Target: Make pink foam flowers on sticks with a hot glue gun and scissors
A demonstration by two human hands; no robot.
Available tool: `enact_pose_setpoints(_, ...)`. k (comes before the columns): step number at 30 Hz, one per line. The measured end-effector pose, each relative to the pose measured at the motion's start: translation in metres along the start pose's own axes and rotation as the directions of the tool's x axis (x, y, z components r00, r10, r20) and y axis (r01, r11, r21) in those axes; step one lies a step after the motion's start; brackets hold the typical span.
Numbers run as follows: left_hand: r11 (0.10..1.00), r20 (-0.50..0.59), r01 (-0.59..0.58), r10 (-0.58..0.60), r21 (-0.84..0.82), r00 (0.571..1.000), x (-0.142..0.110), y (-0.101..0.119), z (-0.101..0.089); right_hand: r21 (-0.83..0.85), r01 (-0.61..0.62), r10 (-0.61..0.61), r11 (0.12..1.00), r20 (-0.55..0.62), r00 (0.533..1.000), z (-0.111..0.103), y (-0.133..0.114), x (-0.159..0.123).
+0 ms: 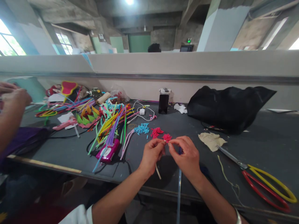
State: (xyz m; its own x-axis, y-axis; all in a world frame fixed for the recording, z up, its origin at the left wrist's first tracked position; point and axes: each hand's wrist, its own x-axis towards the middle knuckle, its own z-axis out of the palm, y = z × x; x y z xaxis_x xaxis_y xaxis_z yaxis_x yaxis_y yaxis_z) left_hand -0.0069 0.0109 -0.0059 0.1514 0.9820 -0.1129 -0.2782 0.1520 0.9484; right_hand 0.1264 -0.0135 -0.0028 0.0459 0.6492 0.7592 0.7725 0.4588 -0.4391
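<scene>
Over the desk [268, 133], the left hand [150, 156] and right hand [187, 154] seem to pinch a red tuft [167, 137] at its base, fingers and thumb together on each side. A light, steady grip should serve best (strands could crush). The tuft looks bright pinkish-red, bushy, short-stranded.

At the grip, a fuzzy, matt red tuft [167, 137] is seen. To the right of the grip, scissors [243, 165] of smooth metal are fitted with glossy, plastic-looking handles [292, 196]; to the left, a purple case [115, 151] is finished in shiny plastic.
</scene>
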Motion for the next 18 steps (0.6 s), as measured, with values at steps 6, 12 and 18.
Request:
enact_pose_setpoints(6, 1.0, -0.008, -0.014, 0.015, 0.022, 1.0, -0.0014, 0.0025, 0.0009, -0.007, 0.016, -0.016, 1.0, -0.012, 1.0, 0.0002, 0.0011, 0.0003)
enact_pose_setpoints(12, 0.999, -0.013, -0.013, 0.014, 0.042, 1.0, -0.0034, 0.0027, 0.0013, -0.017, 0.016, -0.017, 1.0, -0.024, 1.0, 0.0014, 0.0024, 0.0007)
enact_pose_setpoints(18, 0.995, -0.002, -0.054, 0.054, 0.089, 0.999, -0.0031, -0.0003, 0.002, -0.026, -0.002, 0.002, 1.0, -0.018, 1.0, 0.0006, 0.0008, 0.0006)
